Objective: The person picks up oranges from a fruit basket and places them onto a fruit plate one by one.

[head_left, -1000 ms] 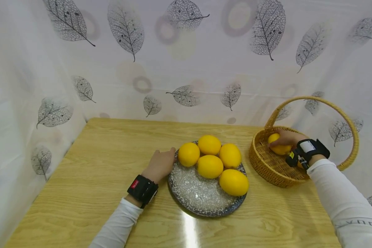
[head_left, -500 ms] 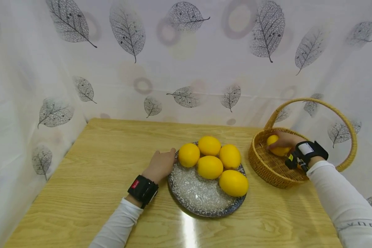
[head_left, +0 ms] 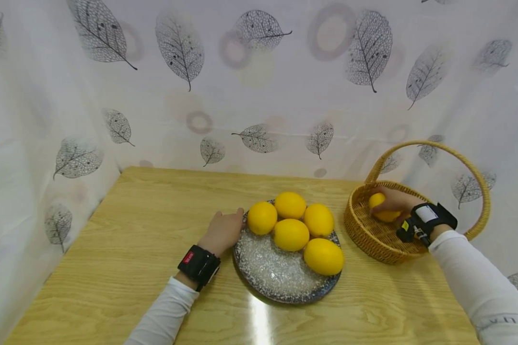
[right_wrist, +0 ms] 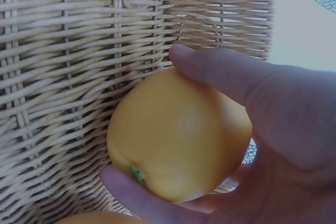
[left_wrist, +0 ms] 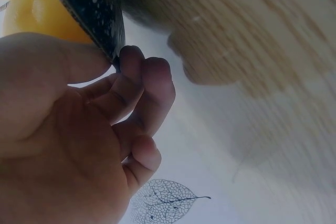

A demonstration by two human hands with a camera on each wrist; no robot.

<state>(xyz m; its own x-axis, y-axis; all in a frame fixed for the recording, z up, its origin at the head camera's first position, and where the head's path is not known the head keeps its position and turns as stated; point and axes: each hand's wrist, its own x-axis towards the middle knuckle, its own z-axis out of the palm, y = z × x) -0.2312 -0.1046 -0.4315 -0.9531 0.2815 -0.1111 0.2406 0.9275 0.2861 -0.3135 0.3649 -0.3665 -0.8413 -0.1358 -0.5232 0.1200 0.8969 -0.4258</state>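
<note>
My left hand [head_left: 223, 233] pinches the left rim of a round speckled grey plate [head_left: 280, 278] with a dark edge. In the left wrist view, the thumb is on the inner side of the plate's rim [left_wrist: 100, 9] and curled fingertips are against its underside. Several yellow oranges lie on the plate, among them a front one [head_left: 323, 257]. Inside the wicker basket [head_left: 362, 235], my right hand [head_left: 399, 203] grips an orange [right_wrist: 178, 135] between thumb and fingers, its green stem spot showing. Part of another orange [right_wrist: 100, 217] shows at the bottom of the right wrist view.
The basket has a tall arched handle [head_left: 470, 165] rising over my right forearm. It stands right of the plate on a wooden table [head_left: 164, 211]. A white curtain [head_left: 259, 96] with a leaf print hangs behind and along the sides.
The head view has tilted up a little, so the scene sits slightly lower. Both hands stay in place, left at the plate's rim, right on the orange in the basket.
</note>
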